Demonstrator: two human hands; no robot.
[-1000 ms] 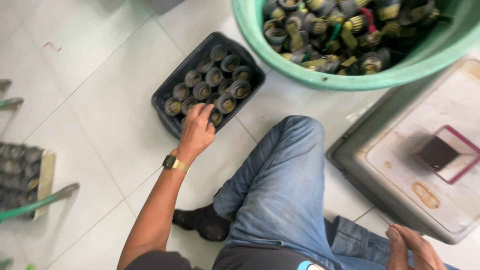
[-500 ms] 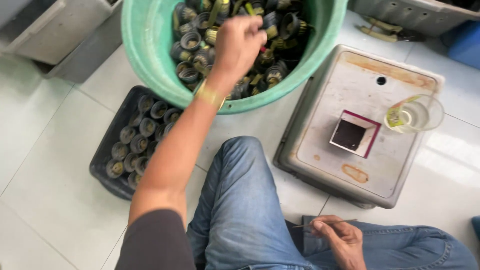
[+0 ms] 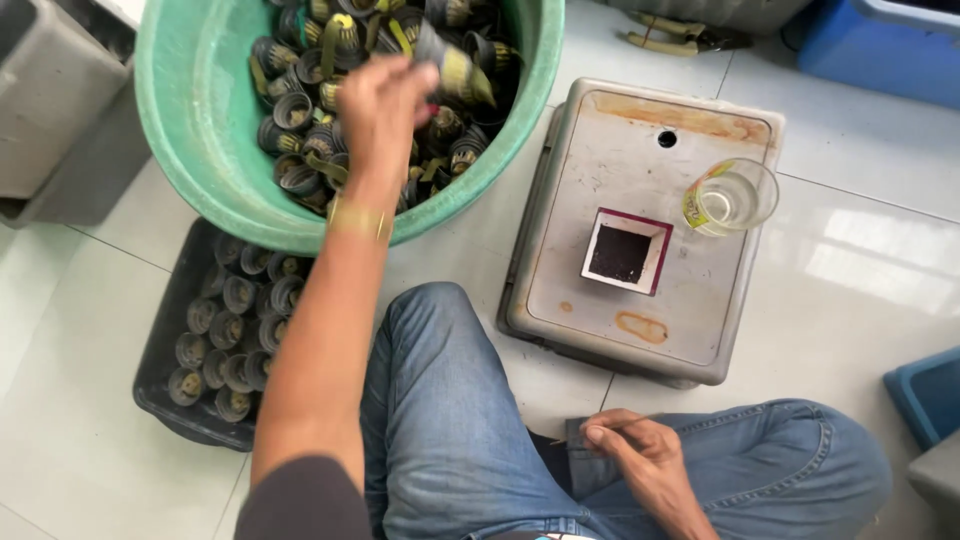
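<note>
My left hand [image 3: 385, 100] reaches into a green basin [image 3: 190, 150] heaped with several dark round cup-like parts [image 3: 300, 150] wrapped in yellow tape. It lifts one such part [image 3: 455, 70] above the heap, blurred by motion. My right hand [image 3: 630, 450] rests on my right thigh in blue jeans, fingers pinched on a thin stick [image 3: 585, 432]. A black tray [image 3: 160, 375] on the floor at the left, partly under the basin, holds rows of the same parts [image 3: 230, 330].
A grey box [image 3: 650, 300] with a square dark opening [image 3: 620, 253] stands to the right of the basin, a clear plastic cup [image 3: 730, 197] on its corner. Blue bins [image 3: 925, 395] lie at the right, a grey container [image 3: 50, 100] at the left, pliers [image 3: 670, 35] at the back.
My left hand went from the black tray up into the green basin and now lifts one part out of the heap. The right hand stays on the thigh.
</note>
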